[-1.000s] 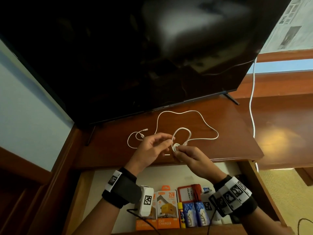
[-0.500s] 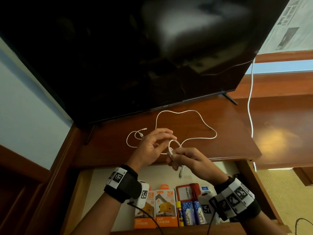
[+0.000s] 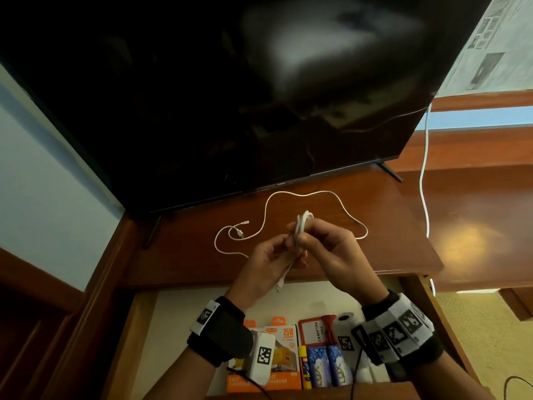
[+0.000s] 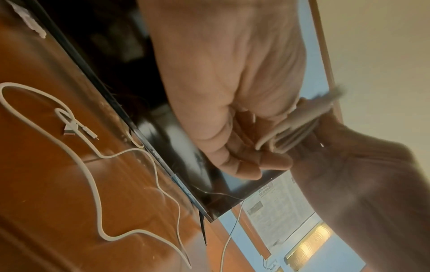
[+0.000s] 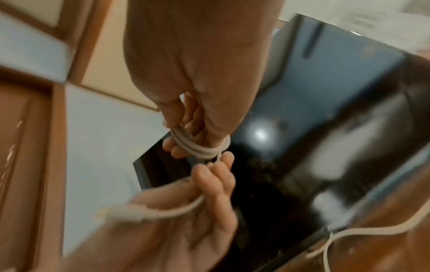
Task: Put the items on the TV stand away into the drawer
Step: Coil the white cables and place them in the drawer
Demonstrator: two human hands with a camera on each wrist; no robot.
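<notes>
My right hand (image 3: 326, 249) grips a small coil of white cable (image 3: 302, 223) above the front of the TV stand (image 3: 403, 243). In the right wrist view the coil (image 5: 197, 147) runs in several turns round my fingers. My left hand (image 3: 268, 261) pinches the tail just under the coil, and its plug end (image 5: 125, 214) hangs free. More loose white cable (image 3: 288, 193) lies in curves on the stand, with two connectors (image 4: 69, 130) near its left loop. My right hand hides whether this length joins the coil.
The open drawer (image 3: 187, 313) sits under my wrists and holds orange charger boxes (image 3: 285, 342), a red card holder (image 3: 313, 330), a white roll (image 3: 344, 321) and blue packets (image 3: 326, 362). A large black TV (image 3: 230, 96) stands behind the cable. Another white cord (image 3: 422, 168) hangs at the right.
Both hands rose and moved slightly toward the TV. The wide loop has drawn into a tight coil in my right hand, and the plug end now hangs below my left hand.
</notes>
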